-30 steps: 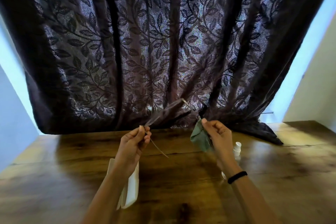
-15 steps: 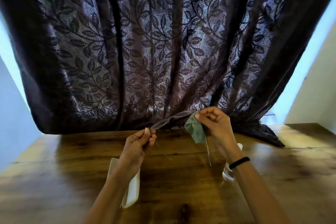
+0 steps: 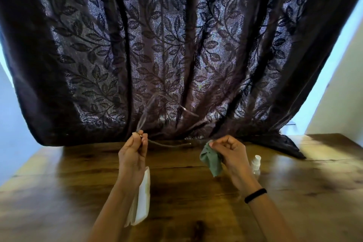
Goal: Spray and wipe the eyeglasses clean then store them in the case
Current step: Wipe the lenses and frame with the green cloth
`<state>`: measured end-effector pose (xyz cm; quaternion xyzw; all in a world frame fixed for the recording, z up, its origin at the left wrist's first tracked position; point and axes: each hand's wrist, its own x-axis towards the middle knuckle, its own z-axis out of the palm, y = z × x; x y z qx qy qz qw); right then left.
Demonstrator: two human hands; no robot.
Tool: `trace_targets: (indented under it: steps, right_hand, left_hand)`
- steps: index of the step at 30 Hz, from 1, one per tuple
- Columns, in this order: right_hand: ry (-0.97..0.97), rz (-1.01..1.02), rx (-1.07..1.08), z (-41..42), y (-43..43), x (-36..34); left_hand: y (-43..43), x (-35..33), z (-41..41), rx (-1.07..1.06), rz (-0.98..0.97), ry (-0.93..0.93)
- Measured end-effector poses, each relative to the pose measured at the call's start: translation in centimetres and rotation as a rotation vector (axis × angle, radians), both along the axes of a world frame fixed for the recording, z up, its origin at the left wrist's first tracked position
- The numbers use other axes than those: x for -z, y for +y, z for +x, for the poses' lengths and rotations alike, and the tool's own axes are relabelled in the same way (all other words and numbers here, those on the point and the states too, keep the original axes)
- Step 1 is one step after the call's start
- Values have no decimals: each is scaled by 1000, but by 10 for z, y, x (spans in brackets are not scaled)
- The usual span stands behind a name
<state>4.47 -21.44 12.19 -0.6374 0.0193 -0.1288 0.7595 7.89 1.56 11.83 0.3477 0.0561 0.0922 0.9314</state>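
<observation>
While the thin-framed clear eyeglasses (image 3: 145, 115) are lifted above the brown wooden table (image 3: 196, 212), the left hand (image 3: 133, 155) pinches their corner. The right hand (image 3: 231, 153), well apart, has fingers curled around a green wiping cloth (image 3: 212, 161). Bare table lies between.

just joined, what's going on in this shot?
A person is cleaning eyeglasses at a wooden table. The left hand pinches the frame at one corner and holds it up in front of the dark curtain; the glasses look motion-blurred. The right hand grips a bunched green cloth, apart from the glasses. A spray bottle stands behind the right wrist. A white case lies beneath the left forearm; nothing is stored yet.
</observation>
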Motion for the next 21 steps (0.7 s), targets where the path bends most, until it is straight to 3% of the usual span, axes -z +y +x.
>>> trace_targets:
  steps: [4, 10, 15, 21]
  right_hand:
    - [-146, -84, 66, -2, 6, -7]
    - [-391, -461, 29, 0, 34, -17]
    - [-413, -563, -37, 1, 59, -4]
    - [-387, -527, 14, 3, 70, 3]
  left_hand:
    - [-2, -2, -2, 92, 207, -15]
    - [-21, -1, -9, 276, 411, -1]
    - [-37, -3, -12, 449, 375, -11]
    - [-41, -2, -13, 539, 315, 17]
